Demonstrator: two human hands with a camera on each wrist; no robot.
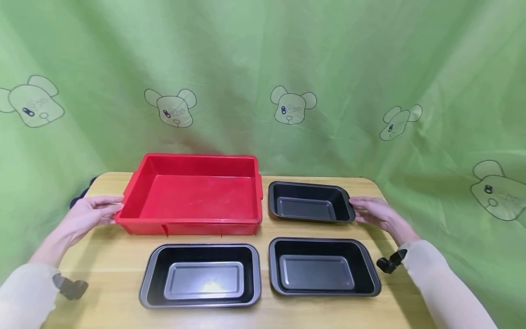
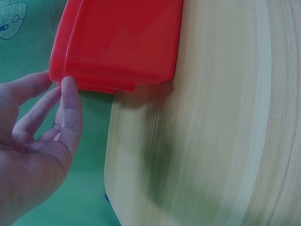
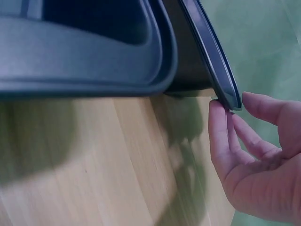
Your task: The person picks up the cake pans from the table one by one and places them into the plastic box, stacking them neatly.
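At the back left, a red rectangular baking pan (image 1: 193, 226) has its left end between the thumb and fingers of my left hand (image 1: 88, 212). In the left wrist view those fingertips (image 2: 69, 84) pinch the pan's rim. To the right is a black loaf pan (image 1: 306, 210), the farther of two on that side. My right hand (image 1: 374, 212) pinches its right rim, and in the right wrist view the thumb (image 3: 263, 106) lies on one side of that rim with fingers on the other.
Two more dark loaf pans, one at front left (image 1: 203, 278) and one at front right (image 1: 324, 272), stand on the wooden table (image 1: 111, 278). A green curtain (image 1: 230, 55) with bear-head drawings hangs right behind the table and along both sides.
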